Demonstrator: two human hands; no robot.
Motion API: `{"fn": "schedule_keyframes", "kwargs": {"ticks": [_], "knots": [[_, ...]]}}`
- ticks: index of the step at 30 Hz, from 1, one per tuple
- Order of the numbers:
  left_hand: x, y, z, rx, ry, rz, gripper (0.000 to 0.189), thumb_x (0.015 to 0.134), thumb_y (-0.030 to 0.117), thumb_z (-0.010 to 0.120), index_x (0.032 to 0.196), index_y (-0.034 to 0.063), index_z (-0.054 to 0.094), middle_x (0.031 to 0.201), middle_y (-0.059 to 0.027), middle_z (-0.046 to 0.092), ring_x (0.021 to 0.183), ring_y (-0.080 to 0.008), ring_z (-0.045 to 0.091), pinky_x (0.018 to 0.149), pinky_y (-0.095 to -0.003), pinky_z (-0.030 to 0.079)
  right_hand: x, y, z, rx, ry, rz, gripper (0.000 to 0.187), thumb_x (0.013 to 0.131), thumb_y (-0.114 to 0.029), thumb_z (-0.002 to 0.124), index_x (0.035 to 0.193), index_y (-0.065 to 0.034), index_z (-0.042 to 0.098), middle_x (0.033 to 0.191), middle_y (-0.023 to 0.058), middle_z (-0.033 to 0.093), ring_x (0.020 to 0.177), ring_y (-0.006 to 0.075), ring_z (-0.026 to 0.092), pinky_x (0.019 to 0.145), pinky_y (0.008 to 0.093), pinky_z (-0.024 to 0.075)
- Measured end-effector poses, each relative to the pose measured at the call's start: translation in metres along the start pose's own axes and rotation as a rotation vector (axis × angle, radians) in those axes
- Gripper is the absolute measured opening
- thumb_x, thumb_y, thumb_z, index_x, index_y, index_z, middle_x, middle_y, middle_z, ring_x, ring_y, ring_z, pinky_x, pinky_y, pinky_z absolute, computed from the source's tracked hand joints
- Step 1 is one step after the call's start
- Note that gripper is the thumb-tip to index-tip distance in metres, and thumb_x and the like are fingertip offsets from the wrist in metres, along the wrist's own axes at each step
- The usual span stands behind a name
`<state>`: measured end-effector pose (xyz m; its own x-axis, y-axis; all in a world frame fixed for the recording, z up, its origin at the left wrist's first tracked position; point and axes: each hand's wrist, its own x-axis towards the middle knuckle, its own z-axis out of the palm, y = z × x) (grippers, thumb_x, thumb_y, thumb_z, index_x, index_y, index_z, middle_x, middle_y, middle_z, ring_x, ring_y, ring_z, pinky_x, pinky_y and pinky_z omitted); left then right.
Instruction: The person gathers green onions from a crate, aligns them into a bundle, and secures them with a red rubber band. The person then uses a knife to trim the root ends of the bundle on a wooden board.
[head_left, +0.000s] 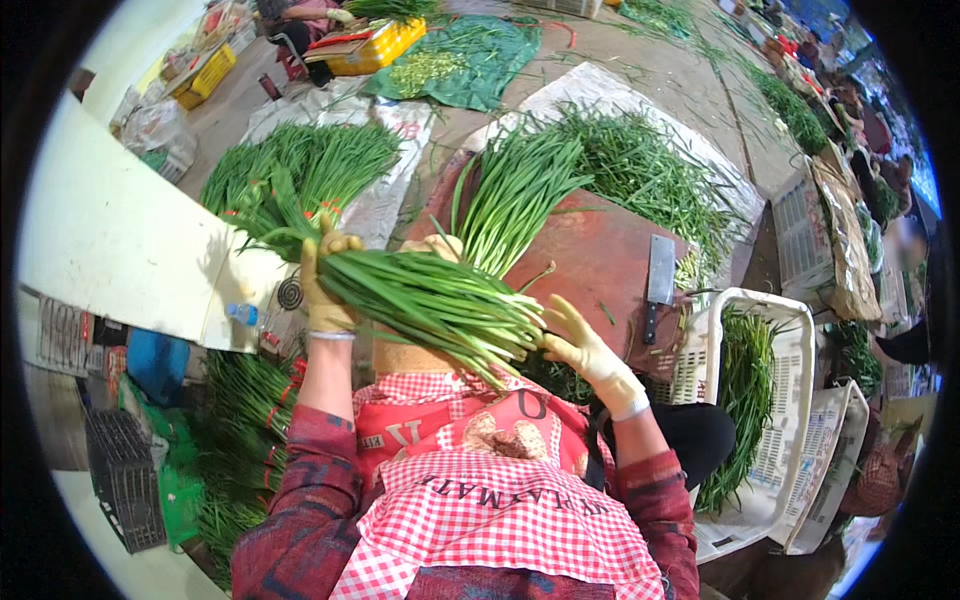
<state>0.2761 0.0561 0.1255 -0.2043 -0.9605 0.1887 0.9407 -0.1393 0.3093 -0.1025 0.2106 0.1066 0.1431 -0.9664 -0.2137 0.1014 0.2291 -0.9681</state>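
Observation:
My left hand (328, 281), in a pale glove, is closed around a bunch of long green leafy stalks (435, 300), which look like Chinese chives. The leaf tips bend down beyond it on the left, and the pale stem ends point right. My right hand (589, 352), also gloved, is beside those stem ends with its fingers spread. Ahead, a loose pile of stalks (517, 202) lies on a reddish board (592, 244). On the board's right side rests a cleaver (661, 274) with a black handle.
Bundles with red ties (307, 165) lie front left, and more tied bundles (240, 420) are at my left side. Loose leaves (652, 165) cover a white sheet beyond the board. A white plastic crate (791, 420) holding greens stands at my right. Another person (304, 22) sits ahead, far left.

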Motion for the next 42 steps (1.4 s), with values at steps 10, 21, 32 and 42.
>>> {"fn": "schedule_keyframes", "kwargs": {"ticks": [10,21,32,42], "knots": [[-0.001,0.024,0.040,0.432,0.080,-0.057,0.023,0.091,0.020,0.067,0.110,0.0104,0.062,0.090,-0.0001,0.056,0.109,-0.0229,0.058,0.100,-0.0444,0.046,0.062,-0.069,0.018,-0.217,0.313,-0.097,0.027,0.091,-0.010,0.063,0.116,-0.0008,0.065,0.087,0.0046,0.068,0.067,0.0078,0.060,0.057,0.0238,0.0485],[-0.032,-0.007,-0.001,0.117,0.208,0.057,0.013,0.093,0.021,0.063,0.101,0.0119,0.066,0.087,0.0027,0.062,0.103,-0.0180,0.060,0.110,-0.0445,0.038,-0.012,-0.112,0.006,0.031,0.401,-0.111,0.023,0.096,-0.013,0.056,0.113,-0.0009,0.066,0.079,0.0008,0.064,0.063,0.0048,0.055,0.057,0.0207,0.0465],[-0.024,-0.001,0.001,0.169,0.148,0.081,0.013,0.091,0.019,0.064,0.102,0.0117,0.065,0.083,-0.0001,0.060,0.096,-0.0182,0.061,0.110,-0.0475,0.038,0.023,-0.095,0.040,-1.185,0.344,-0.176,0.033,0.089,-0.043,0.061,0.103,-0.0159,0.073,0.073,0.0140,0.068,0.067,0.0300,0.068,0.063,0.0388,0.0536],[-0.021,-0.003,0.022,0.142,0.054,0.076,0.013,0.090,0.017,0.066,0.100,0.0111,0.061,0.082,0.0002,0.055,0.092,-0.0173,0.058,0.107,-0.0430,0.041,0.017,-0.053,0.009,-0.893,0.448,0.012,0.029,0.085,-0.036,0.060,0.083,-0.0106,0.072,0.077,0.0167,0.067,0.076,0.0364,0.066,0.068,0.0447,0.0522]]}}
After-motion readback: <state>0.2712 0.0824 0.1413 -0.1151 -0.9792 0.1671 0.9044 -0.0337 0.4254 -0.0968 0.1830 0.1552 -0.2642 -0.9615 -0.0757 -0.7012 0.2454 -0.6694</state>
